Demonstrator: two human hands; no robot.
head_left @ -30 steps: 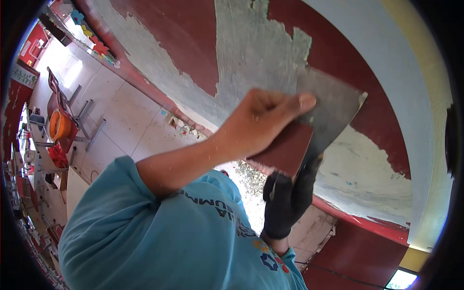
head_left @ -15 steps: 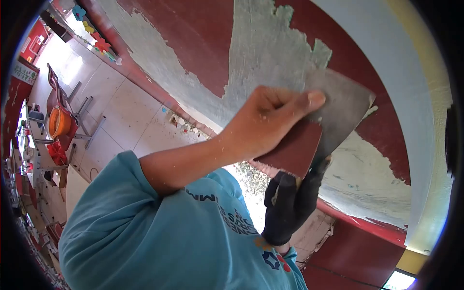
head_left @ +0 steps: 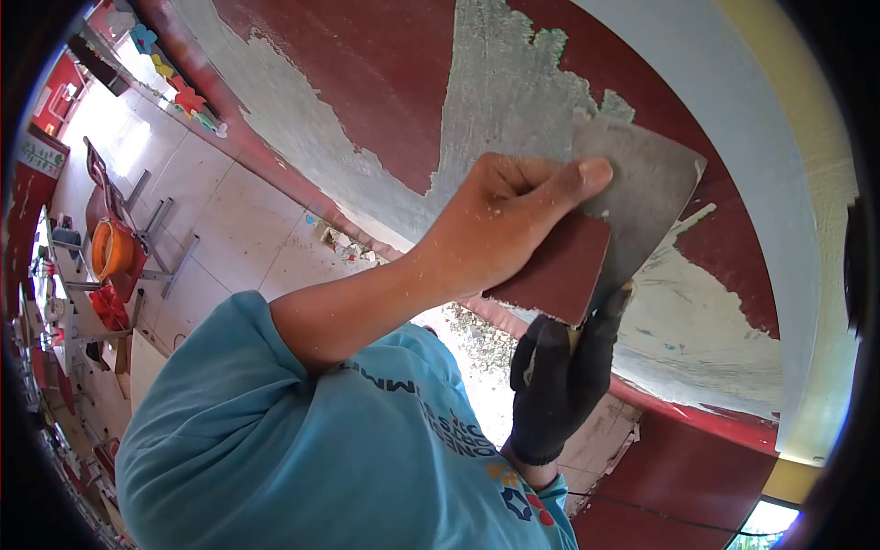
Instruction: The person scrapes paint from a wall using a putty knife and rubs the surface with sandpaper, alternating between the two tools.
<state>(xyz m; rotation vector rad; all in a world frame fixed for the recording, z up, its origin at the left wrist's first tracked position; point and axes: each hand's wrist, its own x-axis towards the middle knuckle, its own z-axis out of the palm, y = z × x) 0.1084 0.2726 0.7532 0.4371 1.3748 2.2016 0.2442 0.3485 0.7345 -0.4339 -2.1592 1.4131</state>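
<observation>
A broad grey putty knife blade [head_left: 646, 174] stands tilted in front of the wall, pale residue on its corner. My bare left hand [head_left: 513, 215] is closed beside it, the thumb lying over the blade's face and the fingers largely hidden. From beneath that palm sticks out a reddish-brown sheet that looks like sandpaper [head_left: 561, 270], with a frayed lower edge. It overlaps the blade's lower part. My right hand [head_left: 559, 385], in a black glove, is wrapped around the putty knife's lower end; a bit of yellowish handle shows between the fingers.
The curved wall [head_left: 376, 73] has dark red paint and scraped grey patches. White crumbs and debris [head_left: 344, 246] lie along its base on the tiled floor [head_left: 243, 215]. At left, a chair [head_left: 110, 197] stands near an orange basin [head_left: 112, 249] and cluttered tables. A cable [head_left: 660, 521] crosses at lower right.
Both hands, the putty knife and the sheet have shifted slightly up in view, keeping the same hold. The view has turned a little.
</observation>
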